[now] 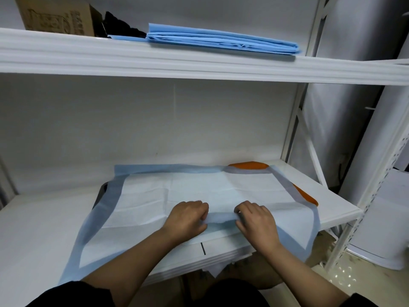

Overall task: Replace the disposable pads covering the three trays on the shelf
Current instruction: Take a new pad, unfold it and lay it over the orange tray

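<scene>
Two hands (188, 218) (254, 220), one spread pad (177, 196), one cardboard box (57, 16)

Lighting even, soft and moderately bright; source not visible. Shadows faint. No glare. Wide-angle bowing at the edges; slight overall softness.

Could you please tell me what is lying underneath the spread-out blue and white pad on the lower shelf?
An orange tray shows at the pad's far right corner, a dark edge at its left; the rest is covered.

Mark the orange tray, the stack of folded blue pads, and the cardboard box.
orange tray (249, 165): head view, exposed far corner.
stack of folded blue pads (221, 39): head view, middle of stack.
cardboard box (55, 16): head view, printed front face.
</scene>
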{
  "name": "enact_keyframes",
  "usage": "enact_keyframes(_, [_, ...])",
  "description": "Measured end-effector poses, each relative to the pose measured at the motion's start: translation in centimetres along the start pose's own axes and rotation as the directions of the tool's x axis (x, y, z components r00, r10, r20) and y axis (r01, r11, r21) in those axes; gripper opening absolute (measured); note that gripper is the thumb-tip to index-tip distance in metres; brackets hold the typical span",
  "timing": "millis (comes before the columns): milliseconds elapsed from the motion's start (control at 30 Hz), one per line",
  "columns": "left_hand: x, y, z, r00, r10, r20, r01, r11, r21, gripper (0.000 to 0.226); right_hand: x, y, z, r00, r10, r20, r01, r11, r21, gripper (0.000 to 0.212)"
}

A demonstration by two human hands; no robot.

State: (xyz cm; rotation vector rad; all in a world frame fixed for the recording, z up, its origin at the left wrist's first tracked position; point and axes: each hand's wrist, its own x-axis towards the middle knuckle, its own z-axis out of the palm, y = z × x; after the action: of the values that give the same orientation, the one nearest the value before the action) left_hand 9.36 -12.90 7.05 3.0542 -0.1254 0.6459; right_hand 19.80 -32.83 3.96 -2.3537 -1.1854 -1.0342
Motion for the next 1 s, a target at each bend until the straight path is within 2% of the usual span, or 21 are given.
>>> enact_keyframes(133, [-0.8, 1.1, 0.2, 0.984, 0.021, 0.175, -0.017, 1.0, -0.022, 0.013, -1.3, 0.5, -0.1, 0.999, -0.051, -0.008, 0.052, 0.999, 0.016, 0.008])
enact_keyframes(300, [-2.1, 1.9, 1.4, 0.952, 0.026, 0.304, -0.019, 0.999, -0.027, 0.014, -4.1, -0.8, 0.3, 0.966, -0.139, 0.219, 0.139, 0.99, 0.015, 0.044])
enact_keyframes(400, [-2.4, 2.6, 1.8, 0.949, 0.007, 0.315, 0.0, 1.0, -0.022, 0.014, -4.7, -2.6, 0.8, 0.96, -0.097, 0.262, 0.083, 0.994, 0.067, 0.05])
enact_keyframes(600, [-2.5, 2.6, 2.0, 0.946, -0.051, 0.32, 0.092, 0.989, -0.115, 0.012, -4.1, -4.7, 1.6, 0.964, 0.014, 0.264, -0.031, 0.998, 0.061, 0.029])
enact_keyframes(767, [-2.8, 1.8, 1.5, 0.926, -0.122, 0.358, 0.209, 0.954, -0.215, 0.021, -2.9, -4.4, 1.6, 0.96, 0.114, 0.254, -0.123, 0.992, 0.02, 0.034])
enact_keyframes(833, [-2.5, 1.2, 1.4, 0.902, -0.272, 0.334, 0.377, 0.875, -0.305, 0.026, -2.2, -4.4, 1.1, 0.962, 0.148, 0.231, -0.163, 0.985, 0.047, 0.034])
enact_keyframes(900, [-1.7, 0.2, 1.4, 0.833, -0.46, 0.308, 0.552, 0.734, -0.396, 0.03, -1.4, -4.4, 0.3, 0.966, 0.19, 0.174, -0.21, 0.972, 0.106, 0.028])
enact_keyframes(933, [-1.1, -0.4, 1.4, 0.786, -0.52, 0.333, 0.617, 0.676, -0.403, 0.03, -0.9, -4.6, 0.0, 0.96, 0.231, 0.155, -0.256, 0.952, 0.17, 0.028])
enact_keyframes(1000, [-0.1, -1.6, 1.2, 0.696, -0.523, 0.492, 0.709, 0.608, -0.357, 0.028, 0.4, -4.8, -0.8, 0.921, 0.338, 0.193, -0.383, 0.874, 0.3, 0.031])
